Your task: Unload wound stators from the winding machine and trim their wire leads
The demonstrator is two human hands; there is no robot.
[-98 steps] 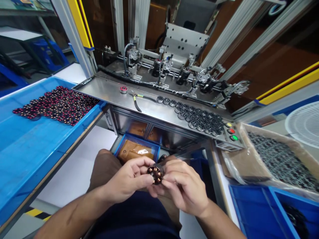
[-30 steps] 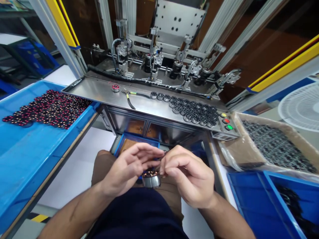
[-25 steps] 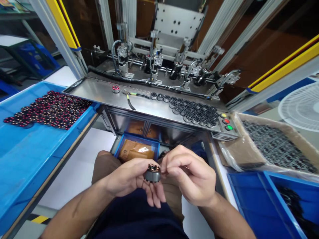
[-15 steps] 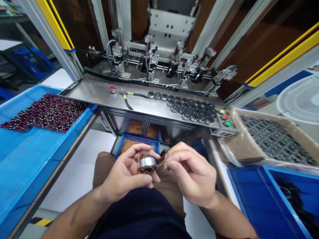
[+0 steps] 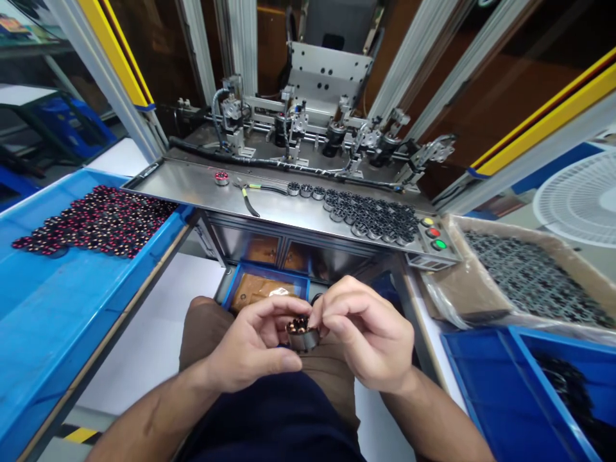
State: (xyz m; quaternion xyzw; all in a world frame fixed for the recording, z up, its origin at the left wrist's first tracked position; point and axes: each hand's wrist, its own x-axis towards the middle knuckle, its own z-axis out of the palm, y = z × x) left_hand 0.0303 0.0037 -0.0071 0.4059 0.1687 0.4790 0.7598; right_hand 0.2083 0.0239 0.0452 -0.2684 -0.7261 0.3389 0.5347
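Above my lap, my left hand (image 5: 262, 343) grips a motor stator (image 5: 303, 337), a short silver ring with copper windings and black parts showing at its upper side. The fingers curl behind it and the thumb lies along its near side. My right hand (image 5: 368, 333) is pinched closed at the stator's right edge, fingertips touching or almost touching it. Whatever lies between those fingertips is too small to make out. Pliers (image 5: 250, 192) with black and yellow-green handles lie on the metal bench, beside a single stator (image 5: 221, 178) with a red top.
Rows of black-and-silver stators (image 5: 370, 212) cover the right of the metal bench (image 5: 192, 186). A blue tray (image 5: 58, 301) holds many wound parts. At right are a button box (image 5: 436, 247), a carton (image 5: 447, 282) of parts and a blue bin (image 5: 481, 372). Machine fixtures (image 5: 332, 135) stand behind.
The stator has turned in my left hand, so its windings now face up instead of down. My right fingertips have come in against its edge. The camera view has shifted slightly.
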